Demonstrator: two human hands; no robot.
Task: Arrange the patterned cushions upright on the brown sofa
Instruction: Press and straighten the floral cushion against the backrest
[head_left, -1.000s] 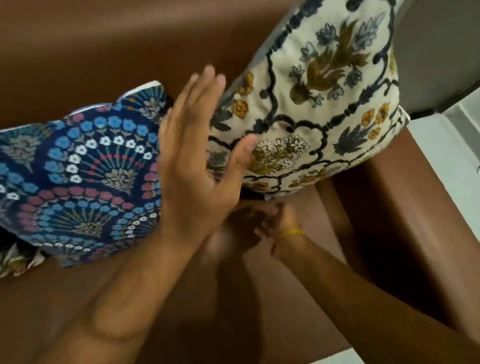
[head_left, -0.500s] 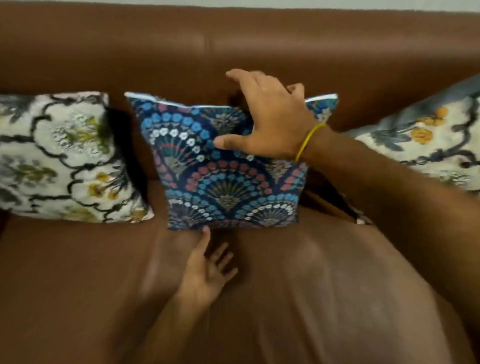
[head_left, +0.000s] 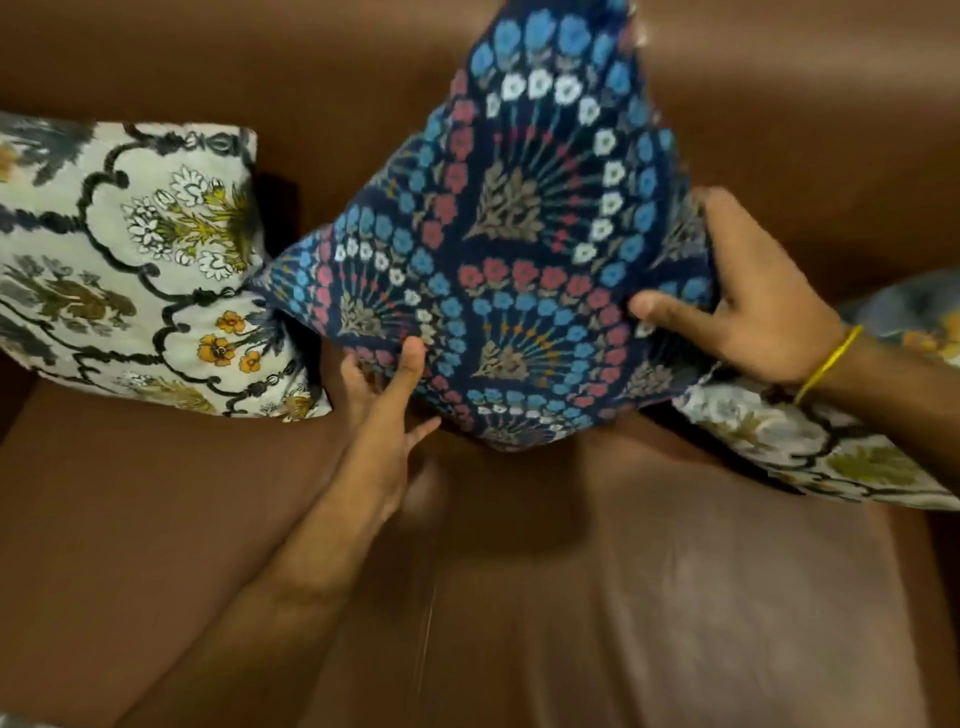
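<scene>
3 soft square cushions sit on the smooth brown leather sofa (head_left: 519, 597). The middle one is a dark blue cloth cushion with fans of blue, pink and white flowers (head_left: 519, 270). It is tipped onto 1 corner, and that low corner is touching or just above the seat; I cannot tell which. The right hand (head_left: 753, 312) has its grip on the right edge, thumb on the front and fingers curled behind. A thin yellow band (head_left: 826, 364) goes round that wrist. The left hand (head_left: 387, 400) holds the lower left edge, thumb on the front and fingers under it.

The white cloth cushion with black curly lines and yellow flowers (head_left: 130, 270) leans upright on the sofa back at the left. Its right edge touches the blue cushion's left corner. Another white flowery cushion (head_left: 810, 447) lies at the right, partly under the right arm. The seat in front of the cushions is open and shiny.
</scene>
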